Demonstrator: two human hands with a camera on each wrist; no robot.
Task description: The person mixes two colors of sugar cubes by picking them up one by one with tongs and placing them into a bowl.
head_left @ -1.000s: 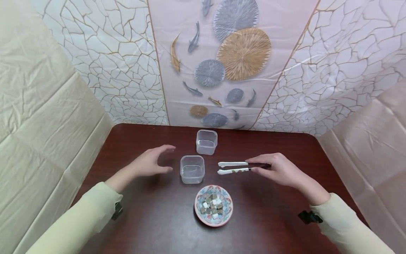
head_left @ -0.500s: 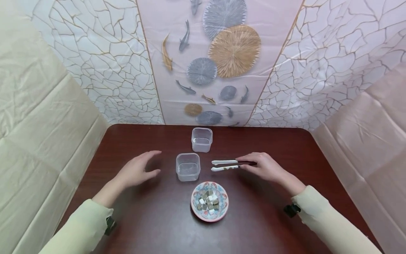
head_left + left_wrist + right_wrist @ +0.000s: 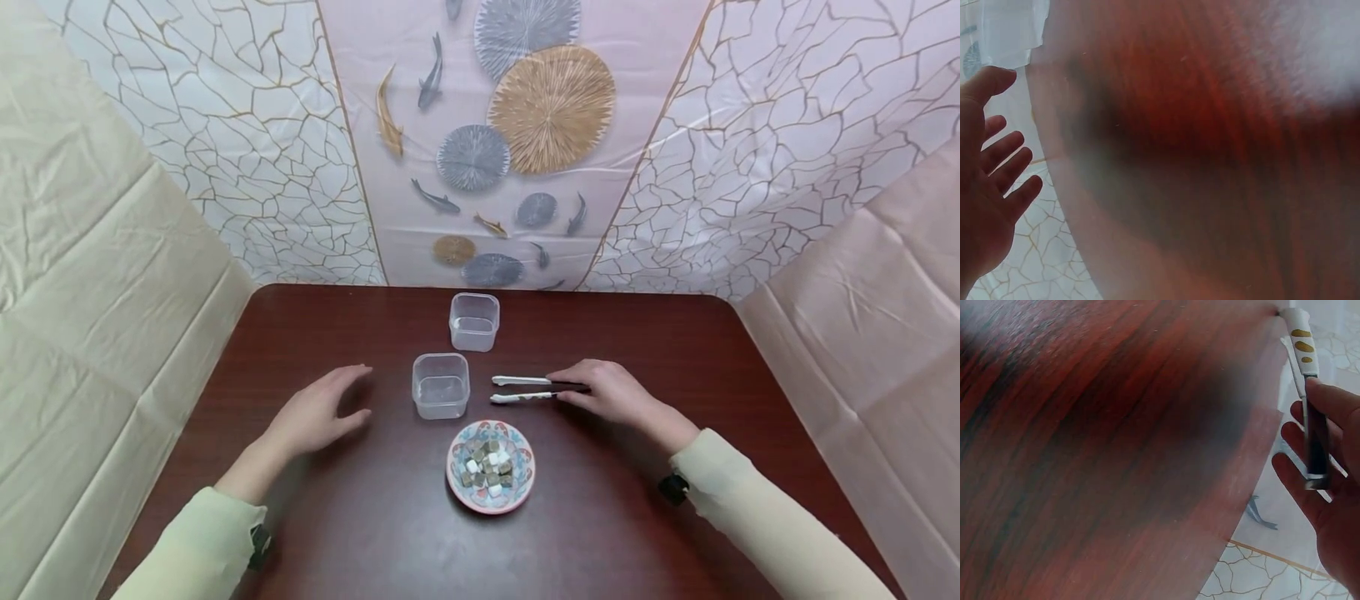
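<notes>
In the head view my right hand (image 3: pixel 607 392) holds a pair of tongs (image 3: pixel 521 397) between thumb and fingers. The tongs have dark handles and white tips, and gold spots show on one tip in the right wrist view. Their arms are spread apart and point left, towards a clear plastic tub (image 3: pixel 440 408). My left hand (image 3: pixel 311 414) is to the left of this tub, fingers relaxed, thumb apart, holding nothing. Nearer me is a patterned bowl (image 3: pixel 455 492) with brown and white cubes (image 3: pixel 489 468) in it.
A second clear tub (image 3: pixel 474 337) stands behind the first, slightly right. Both tubs appear to have nothing in them. All rests on a dark red-brown table (image 3: pixel 360 533). Patterned cloth (image 3: pixel 285 167) hangs behind its far edge, with plain cloth on both sides.
My left hand has drawn back to the left, away from the nearer tub. The right hand has moved a little left with the tongs. The head view has shifted slightly; tubs and bowl keep their arrangement.
</notes>
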